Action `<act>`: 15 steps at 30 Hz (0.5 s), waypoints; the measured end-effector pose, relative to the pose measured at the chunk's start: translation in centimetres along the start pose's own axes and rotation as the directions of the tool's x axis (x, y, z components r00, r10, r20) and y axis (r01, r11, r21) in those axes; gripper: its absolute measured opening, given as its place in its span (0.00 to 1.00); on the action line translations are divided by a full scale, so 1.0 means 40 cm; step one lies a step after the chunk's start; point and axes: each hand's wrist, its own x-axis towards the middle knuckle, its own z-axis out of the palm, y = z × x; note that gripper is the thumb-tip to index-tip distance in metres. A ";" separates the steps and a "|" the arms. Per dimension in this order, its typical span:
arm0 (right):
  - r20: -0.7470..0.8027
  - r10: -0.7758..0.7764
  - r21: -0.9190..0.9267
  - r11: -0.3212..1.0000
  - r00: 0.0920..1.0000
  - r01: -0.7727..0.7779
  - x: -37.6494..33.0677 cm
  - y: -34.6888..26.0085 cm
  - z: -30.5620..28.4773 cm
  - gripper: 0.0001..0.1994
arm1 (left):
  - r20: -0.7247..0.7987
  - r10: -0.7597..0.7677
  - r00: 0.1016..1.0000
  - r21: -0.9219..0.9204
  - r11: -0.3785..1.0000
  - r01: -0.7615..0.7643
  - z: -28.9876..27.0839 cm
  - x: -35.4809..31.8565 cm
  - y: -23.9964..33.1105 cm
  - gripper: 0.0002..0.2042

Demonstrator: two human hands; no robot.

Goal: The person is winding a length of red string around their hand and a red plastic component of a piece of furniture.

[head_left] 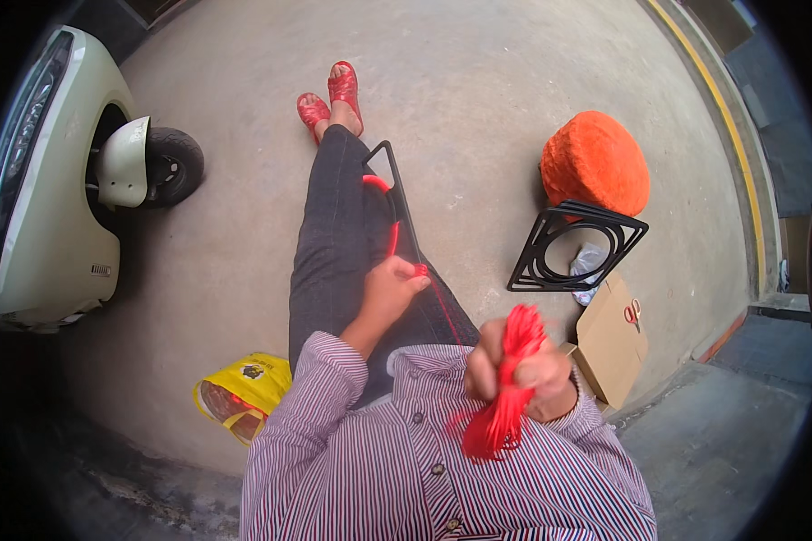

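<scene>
My right hand (550, 374) is closed around a bundle of red cord (498, 422), whose looped ends stick out above and below the fist. Over my lap, my left hand (388, 298) pinches a black frame (401, 194) at a part wrapped in red cord. More red wrapping (376, 183) shows on a curved piece of this frame, farther from me. From my left hand a thin red strand (446, 311) runs down toward the right hand. The fingers hide the exact spot where the cord meets the frame.
A stack of black square frames with round centres (537, 251) leans by an orange plush stool (595, 162) at right. Cardboard (612, 347) with scissors (633, 314) lies nearer. A yellow bag (260, 383) sits at left, below a pale vehicle (63, 180).
</scene>
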 end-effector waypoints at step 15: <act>-0.030 -0.092 -0.945 -0.322 0.995 -0.058 0.195 -0.049 -0.297 0.13 | -0.029 -0.176 0.984 -0.312 0.937 0.159 -0.060 0.070 0.104 0.10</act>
